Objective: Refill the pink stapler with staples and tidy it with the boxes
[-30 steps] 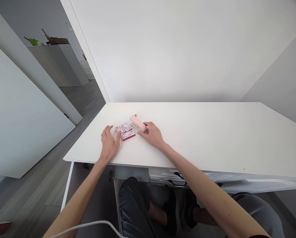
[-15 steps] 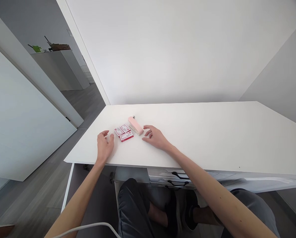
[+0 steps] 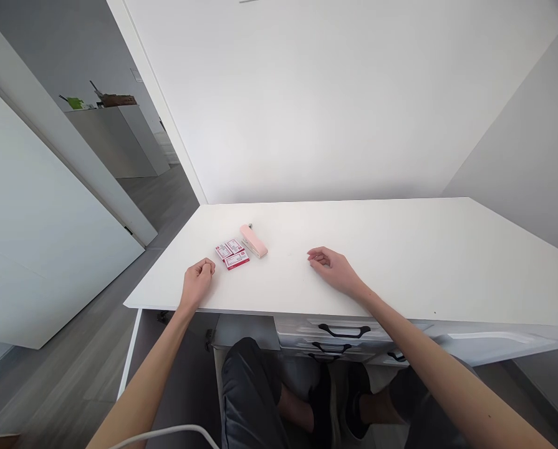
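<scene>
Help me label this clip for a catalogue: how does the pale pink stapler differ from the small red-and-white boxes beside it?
The pale pink stapler is one long, rounded piece in a plain colour; the small red-and-white boxes are several flat rectangles with printed labels. The stapler lies farther back and to the right; the boxes lie nearer the left hand. Both rest on the white table, touched by neither hand.

Only one cam here, head-worn, sitting above the near edge of the white desk (image 3: pixel 400 262), looking forward and down toward the far wall (image 3: pixel 330 112), hanging pretty close in, catching left hand (image 3: pixel 197 282) and right hand (image 3: pixel 335 272) near, doorway (image 3: pixel 138 156) off far left.
</scene>
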